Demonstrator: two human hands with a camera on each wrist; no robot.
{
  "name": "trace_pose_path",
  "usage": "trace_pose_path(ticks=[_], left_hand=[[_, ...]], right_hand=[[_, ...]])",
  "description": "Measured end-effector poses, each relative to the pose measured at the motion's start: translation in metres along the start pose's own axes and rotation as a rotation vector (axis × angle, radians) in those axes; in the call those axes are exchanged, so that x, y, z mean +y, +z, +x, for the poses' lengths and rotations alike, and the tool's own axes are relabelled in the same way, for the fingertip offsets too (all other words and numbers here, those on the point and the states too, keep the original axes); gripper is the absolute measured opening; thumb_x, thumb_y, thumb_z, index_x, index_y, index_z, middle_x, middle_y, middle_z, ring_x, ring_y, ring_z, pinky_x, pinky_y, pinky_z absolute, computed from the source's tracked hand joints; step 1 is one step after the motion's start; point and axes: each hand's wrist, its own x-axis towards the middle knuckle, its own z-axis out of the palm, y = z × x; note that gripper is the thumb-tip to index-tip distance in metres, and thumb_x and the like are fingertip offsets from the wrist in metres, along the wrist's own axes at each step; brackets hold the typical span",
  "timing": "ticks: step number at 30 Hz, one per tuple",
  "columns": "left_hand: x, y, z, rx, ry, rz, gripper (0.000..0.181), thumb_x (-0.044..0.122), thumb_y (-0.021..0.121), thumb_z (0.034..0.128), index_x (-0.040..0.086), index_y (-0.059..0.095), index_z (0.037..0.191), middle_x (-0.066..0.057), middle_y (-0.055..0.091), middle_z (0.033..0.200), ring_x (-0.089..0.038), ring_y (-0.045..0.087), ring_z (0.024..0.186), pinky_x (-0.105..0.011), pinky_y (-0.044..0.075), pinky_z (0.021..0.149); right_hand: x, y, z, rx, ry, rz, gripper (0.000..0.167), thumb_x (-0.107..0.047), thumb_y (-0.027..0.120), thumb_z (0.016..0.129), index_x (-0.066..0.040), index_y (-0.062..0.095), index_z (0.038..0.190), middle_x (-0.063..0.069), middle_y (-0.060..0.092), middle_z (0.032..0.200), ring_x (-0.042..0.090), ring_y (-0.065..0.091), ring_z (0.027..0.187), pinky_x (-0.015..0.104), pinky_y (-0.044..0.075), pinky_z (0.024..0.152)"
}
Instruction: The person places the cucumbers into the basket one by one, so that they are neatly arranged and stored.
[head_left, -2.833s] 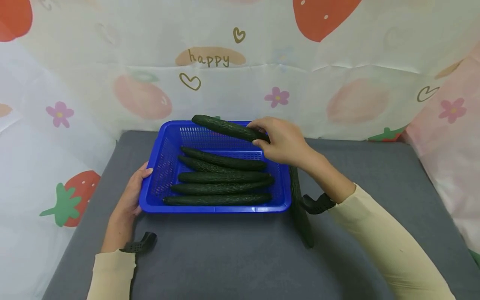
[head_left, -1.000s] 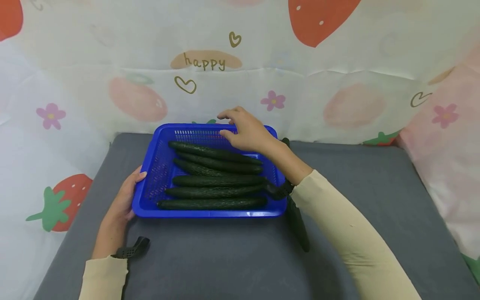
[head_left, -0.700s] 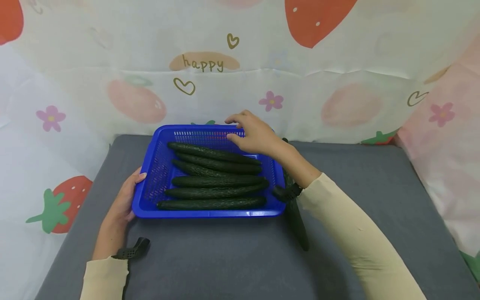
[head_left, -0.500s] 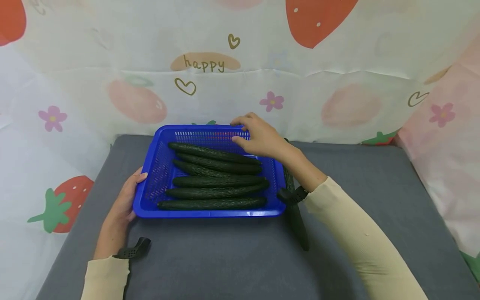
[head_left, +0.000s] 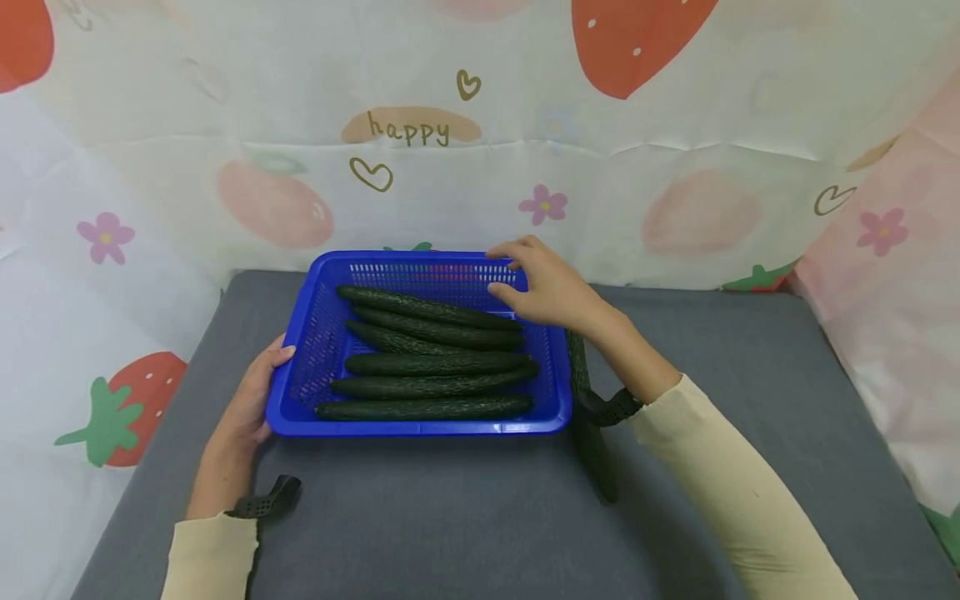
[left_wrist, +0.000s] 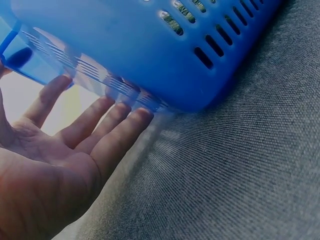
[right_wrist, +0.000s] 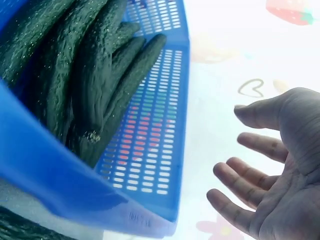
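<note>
A blue plastic basket sits on the grey table, with several long dark green cucumbers lying side by side in it. My left hand holds the basket's left side, thumb over the rim; in the left wrist view its fingers touch the outer wall. Above the basket's back right corner is my right hand, fingers spread and holding nothing. Another cucumber lies on the table just right of the basket, partly covered by my right wrist strap and arm.
Grey cloth covers the table. A printed curtain with strawberries, flowers and hearts hangs behind it and along both sides. Black straps sit on both wrists.
My right hand laid a cucumber at the back of the basket and let go of it. Since then it has drawn back to the right. My left hand stays on the basket.
</note>
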Motion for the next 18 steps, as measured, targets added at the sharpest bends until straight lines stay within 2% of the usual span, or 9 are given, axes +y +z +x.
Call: trace_pose_path(ticks=[7, 15, 18], left_hand=[[0.001, 0.000, -0.001, 0.001, -0.001, -0.002, 0.039, 0.023, 0.032, 0.1147, 0.018, 0.037, 0.153, 0.003, 0.070, 0.131, -0.012, 0.072, 0.113, -0.029, 0.062, 0.091], [0.000, 0.002, 0.000, 0.010, -0.010, 0.000, 0.036, 0.025, 0.033, 0.1149, 0.019, 0.041, 0.150, 0.002, 0.071, 0.128, -0.012, 0.073, 0.110, -0.029, 0.063, 0.089], [0.001, 0.002, -0.001, 0.020, -0.006, -0.005, 0.036, 0.024, 0.033, 0.1148, 0.019, 0.042, 0.149, 0.002, 0.072, 0.128, -0.012, 0.073, 0.109, -0.029, 0.063, 0.088]], right_hand=[[0.008, -0.001, -0.012, 0.031, 0.012, 0.022, 0.051, -0.022, 0.065, 0.105, -0.006, 0.053, 0.152, 0.020, 0.050, 0.152, 0.040, 0.057, 0.139, 0.057, 0.049, 0.113], [0.019, 0.000, -0.036, 0.083, 0.035, 0.000, 0.051, -0.017, 0.065, 0.104, -0.007, 0.053, 0.152, 0.021, 0.051, 0.150, 0.039, 0.056, 0.139, 0.058, 0.051, 0.109], [0.024, 0.002, -0.043, 0.111, 0.032, 0.014, 0.050, -0.016, 0.064, 0.103, -0.007, 0.054, 0.151, 0.021, 0.051, 0.151, 0.040, 0.056, 0.139, 0.056, 0.054, 0.103]])
